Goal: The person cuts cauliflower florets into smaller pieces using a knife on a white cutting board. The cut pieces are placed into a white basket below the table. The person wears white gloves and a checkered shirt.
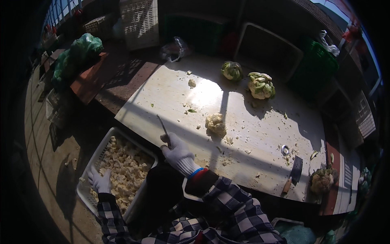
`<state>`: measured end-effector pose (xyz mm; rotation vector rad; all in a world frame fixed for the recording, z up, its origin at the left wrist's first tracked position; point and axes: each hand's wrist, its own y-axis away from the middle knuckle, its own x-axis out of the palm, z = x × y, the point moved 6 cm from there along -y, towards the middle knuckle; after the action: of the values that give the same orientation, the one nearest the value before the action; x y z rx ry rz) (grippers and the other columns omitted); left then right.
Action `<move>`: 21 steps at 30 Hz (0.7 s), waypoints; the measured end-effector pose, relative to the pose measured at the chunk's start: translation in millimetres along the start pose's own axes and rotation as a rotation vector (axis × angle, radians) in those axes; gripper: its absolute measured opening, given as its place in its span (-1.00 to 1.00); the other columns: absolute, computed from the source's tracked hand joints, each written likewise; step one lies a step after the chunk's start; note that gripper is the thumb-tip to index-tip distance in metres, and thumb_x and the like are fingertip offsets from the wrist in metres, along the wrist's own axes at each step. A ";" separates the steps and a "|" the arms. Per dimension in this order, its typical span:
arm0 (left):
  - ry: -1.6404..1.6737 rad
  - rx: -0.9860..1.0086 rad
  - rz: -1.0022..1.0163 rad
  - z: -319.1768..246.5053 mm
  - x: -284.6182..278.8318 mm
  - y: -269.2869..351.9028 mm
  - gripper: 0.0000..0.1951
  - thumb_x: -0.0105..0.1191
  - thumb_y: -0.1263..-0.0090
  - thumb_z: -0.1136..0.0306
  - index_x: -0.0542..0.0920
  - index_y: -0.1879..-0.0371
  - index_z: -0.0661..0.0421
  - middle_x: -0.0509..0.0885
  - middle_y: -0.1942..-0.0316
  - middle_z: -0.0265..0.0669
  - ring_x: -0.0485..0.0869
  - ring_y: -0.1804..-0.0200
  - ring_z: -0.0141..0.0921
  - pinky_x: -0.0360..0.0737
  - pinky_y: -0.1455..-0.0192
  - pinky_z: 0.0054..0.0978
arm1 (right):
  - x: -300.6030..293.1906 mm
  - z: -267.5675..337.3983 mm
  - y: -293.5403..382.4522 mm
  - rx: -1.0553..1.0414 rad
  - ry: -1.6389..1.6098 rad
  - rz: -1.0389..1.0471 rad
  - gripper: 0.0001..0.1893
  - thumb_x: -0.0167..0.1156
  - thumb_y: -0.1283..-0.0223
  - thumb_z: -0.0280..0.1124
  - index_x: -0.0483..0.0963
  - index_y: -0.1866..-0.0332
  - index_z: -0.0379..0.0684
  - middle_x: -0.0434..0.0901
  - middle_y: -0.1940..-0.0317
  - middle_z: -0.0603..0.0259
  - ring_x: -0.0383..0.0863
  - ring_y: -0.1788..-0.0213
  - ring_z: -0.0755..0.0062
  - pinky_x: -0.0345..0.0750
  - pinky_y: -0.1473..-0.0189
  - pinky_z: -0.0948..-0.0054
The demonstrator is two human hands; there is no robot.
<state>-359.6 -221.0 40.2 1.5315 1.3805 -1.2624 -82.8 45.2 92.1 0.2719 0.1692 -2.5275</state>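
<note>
My left hand, in a white knit glove, rests fingers spread on cauliflower florets near the left wall of a white plastic basket. My right hand, gloved too, grips a thin-bladed knife above the table's near edge, blade pointing up and away. A trimmed cauliflower head sits on the white tabletop beyond that hand. Two leafy cauliflowers stand farther back. At the right lie a cleaver with a wooden handle and another cauliflower.
A round metal object and scattered scraps lie on the table. Beyond its far edge are a clear plastic bag, a white crate and a green crate. Green net sacks lie at the left.
</note>
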 end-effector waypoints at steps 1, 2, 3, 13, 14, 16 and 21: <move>0.106 0.092 -0.003 -12.2 2.8 2.9 -0.23 0.33 -0.22 0.17 0.35 -0.44 0.03 0.17 -0.55 -0.08 0.17 -0.53 -0.02 0.16 -0.55 -0.15 | -27.2 -12.1 -8.6 0.026 0.095 -0.122 -0.65 0.21 -0.23 -0.40 0.51 -0.11 -0.25 0.65 -0.02 -0.09 0.70 -0.01 0.01 0.60 -0.09 0.23; 0.204 0.179 -0.001 -29.2 4.6 6.5 -0.24 0.33 -0.23 0.17 0.35 -0.43 0.05 0.19 -0.54 -0.06 0.20 -0.52 -0.01 0.18 -0.54 -0.16 | -54.5 -31.3 -16.4 0.167 0.128 -0.201 -0.67 0.22 -0.24 -0.41 0.52 -0.09 -0.24 0.67 0.04 -0.08 0.70 0.02 0.03 0.61 -0.07 0.24; 0.280 0.213 0.041 -46.3 7.4 10.5 -0.25 0.33 -0.23 0.17 0.36 -0.43 0.06 0.21 -0.53 -0.05 0.22 -0.51 0.00 0.21 -0.53 -0.16 | -86.1 -40.7 -23.3 0.158 0.221 -0.332 -0.68 0.20 -0.24 -0.42 0.53 -0.10 -0.23 0.68 0.07 -0.06 0.71 0.02 0.04 0.60 -0.07 0.25; 0.330 1.384 0.609 -415.0 66.5 163.1 -0.05 0.19 0.03 0.35 0.17 -0.52 -0.10 0.13 -0.52 0.01 0.23 -0.47 0.07 0.29 -0.50 -0.09 | -219.3 -142.7 -24.3 0.564 0.238 -0.380 -0.60 0.18 -0.21 -0.38 0.56 -0.16 -0.23 0.73 0.12 0.04 0.76 0.19 0.27 0.68 0.26 0.33; 0.271 1.329 0.791 -435.3 79.2 176.3 -0.04 0.17 0.03 0.36 0.14 -0.53 -0.14 0.09 -0.54 -0.04 0.21 -0.48 0.08 0.34 -0.46 -0.06 | -221.9 -147.6 -27.2 0.538 0.315 -0.379 -0.58 0.19 -0.19 -0.36 0.58 -0.17 -0.22 0.74 0.14 0.05 0.75 0.12 0.27 0.65 0.09 0.31; 0.178 1.353 1.005 -464.2 94.6 193.0 -0.10 0.23 -0.12 0.22 0.15 -0.53 -0.09 0.33 -0.42 0.03 0.39 -0.39 0.05 0.47 -0.36 -0.16 | -224.5 -157.9 -26.3 0.509 0.189 -0.345 -0.56 0.19 -0.17 -0.37 0.57 -0.18 -0.22 0.74 0.13 0.05 0.74 0.12 0.27 0.63 0.02 0.32; 0.224 1.225 1.235 -474.0 116.1 205.2 0.00 0.30 -0.19 -0.24 0.17 -0.56 -0.03 0.56 -0.24 0.18 0.62 -0.21 -0.07 0.53 -0.29 -0.34 | -234.5 -169.6 -4.4 0.756 -0.224 -0.359 -0.59 0.17 -0.16 -0.39 0.60 -0.14 -0.22 0.72 0.26 0.11 0.72 0.19 0.37 0.65 0.11 0.40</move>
<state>-69.3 221.7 37.2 2.6471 -0.6034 -1.0195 130.7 206.5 -18.2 0.2583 -0.9149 -2.8472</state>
